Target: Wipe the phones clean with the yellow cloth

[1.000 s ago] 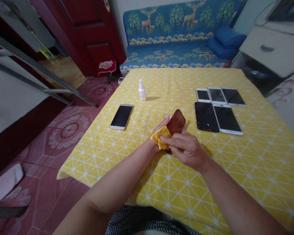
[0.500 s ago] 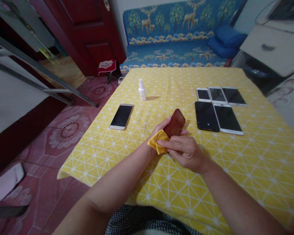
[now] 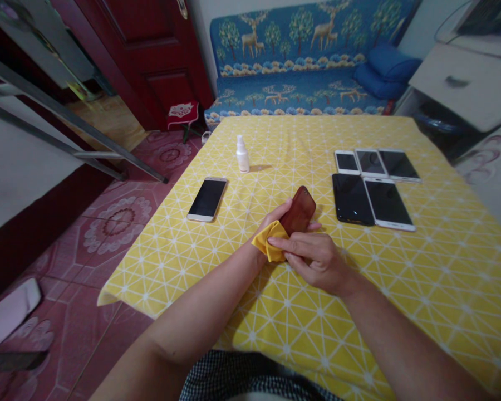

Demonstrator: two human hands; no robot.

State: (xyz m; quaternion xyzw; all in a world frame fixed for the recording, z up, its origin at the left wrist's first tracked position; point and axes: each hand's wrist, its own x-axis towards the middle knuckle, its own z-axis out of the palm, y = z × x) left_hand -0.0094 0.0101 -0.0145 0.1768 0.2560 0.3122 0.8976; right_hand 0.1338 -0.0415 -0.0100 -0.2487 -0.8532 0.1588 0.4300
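Note:
My left hand (image 3: pixel 273 220) grips a phone in a glossy reddish-brown case (image 3: pixel 299 210), which stands tilted above the table. My right hand (image 3: pixel 313 259) lies across the lower part of that phone, its fingers pinching a yellow cloth (image 3: pixel 270 242) against it. The cloth's folds hide the phone's bottom end. Beyond the hands, a gold-framed phone (image 3: pixel 207 199) lies face up to the left, next to a small white spray bottle (image 3: pixel 242 156). To the right, a black phone (image 3: pixel 352 199) lies among several other face-up phones, including a white-framed one (image 3: pixel 387 203).
The yellow tablecloth with a white lattice pattern (image 3: pixel 404 301) covers the table, whose left edge drops to pink patterned floor tiles (image 3: pixel 117 234). Behind the table stand a blue deer-print sofa (image 3: pixel 296 72) and a dark red door (image 3: pixel 158 55). A white drawer unit (image 3: pixel 455 83) stands at the right.
The yellow cloth has shifted down and left along the phone, and my right fingers have slid left with it. The phones on the table have not moved.

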